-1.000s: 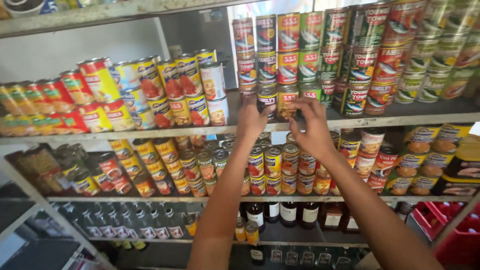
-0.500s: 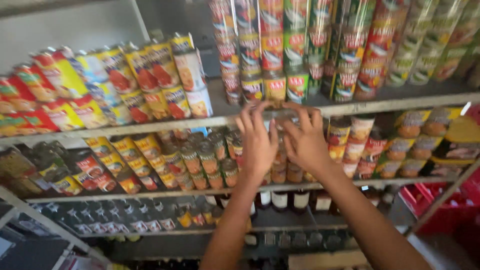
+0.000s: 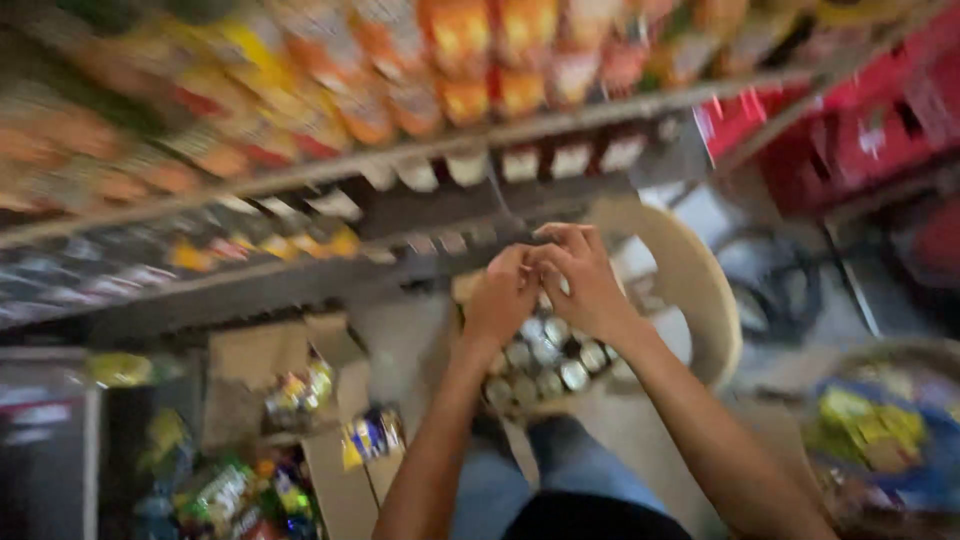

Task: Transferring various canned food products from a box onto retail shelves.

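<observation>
Shop shelving point(image 3: 420, 165) fills the upper background, blurred by camera motion; its rows of cans and packets show only as orange, yellow and red smears. The landmark for all positions below is the tray of cans point(image 3: 545, 365), a group of round metal tops at picture centre.

Far left of the tray, loose packets point(image 3: 225, 490) lie low on the floor. Nearer left, an open cardboard box point(image 3: 290, 380) holds more packets.

The left hand point(image 3: 500, 295) is directly above the tray's left part, fingers curled inward. The right hand point(image 3: 585, 280) is beside it, touching it, fingers bent. Both hands are bunched together over the cans; blur hides whether they pinch anything.

Change noted: a second ago both hands were raised at the upper shelf among stacked cans; view and hands have since dropped to the tray. Judgement: shelf placement is finished and the hands are back at the supply.

Right of the tray curves a pale chair back point(image 3: 700, 290). Far right stand red crates point(image 3: 860, 130).
</observation>
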